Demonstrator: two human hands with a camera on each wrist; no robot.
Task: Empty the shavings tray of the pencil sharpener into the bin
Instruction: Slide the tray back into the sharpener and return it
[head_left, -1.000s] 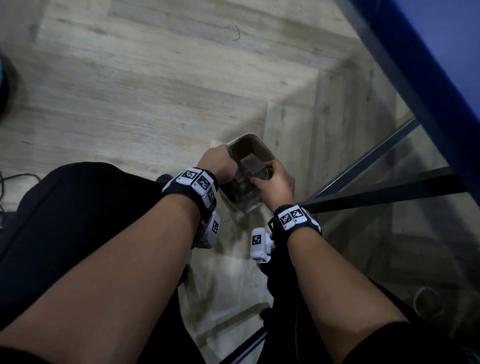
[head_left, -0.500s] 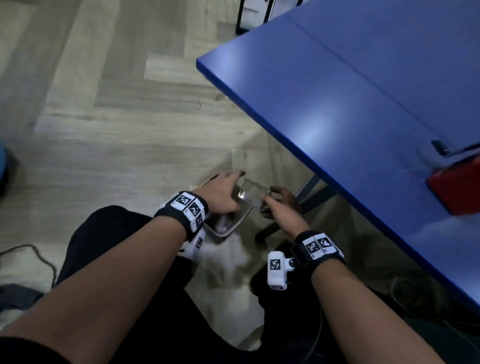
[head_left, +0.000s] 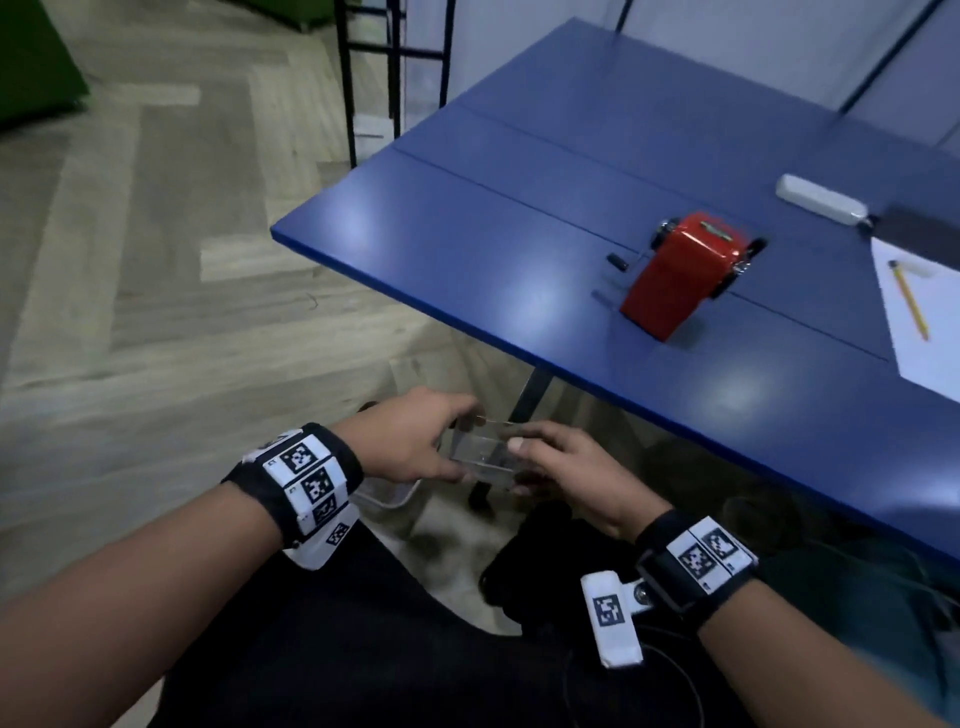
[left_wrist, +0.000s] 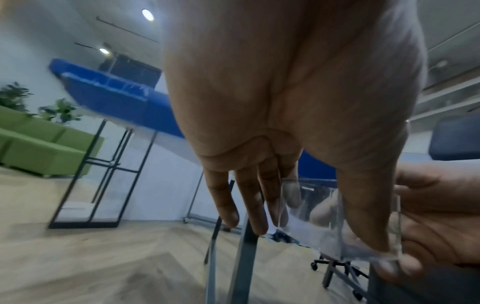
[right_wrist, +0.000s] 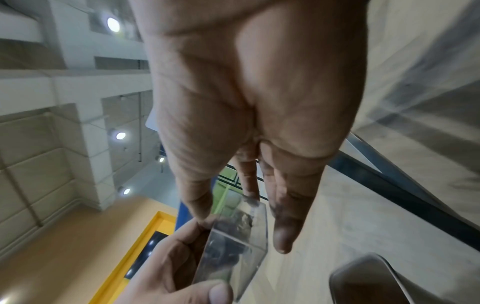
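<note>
A clear plastic shavings tray (head_left: 485, 454) is held between both hands, low in front of the blue table's (head_left: 519, 249) near edge and above my lap. My left hand (head_left: 447, 441) pinches its left end with thumb and fingers. From the right, my right hand (head_left: 540, 462) grips it, thumb on top and fingers underneath. Dark residue clings inside the tray (right_wrist: 233, 246). The tray (left_wrist: 311, 226) looks see-through in the left wrist view. The red pencil sharpener (head_left: 680, 275) stands on the table. Only the rim of the bin (head_left: 389, 496) shows under my left wrist; the bin (right_wrist: 369, 281) lies below the hands.
A yellow pencil (head_left: 909, 301) lies on white paper (head_left: 930, 338) at the table's right. A white oblong object (head_left: 821, 200) sits behind it. A dark table leg (head_left: 524, 410) stands just beyond the hands. A black metal frame (head_left: 395, 67) stands on the wooden floor.
Both hands have lifted the tray up and away from the bin's mouth. The head view has swung up from the floor to the table and the sharpener.
</note>
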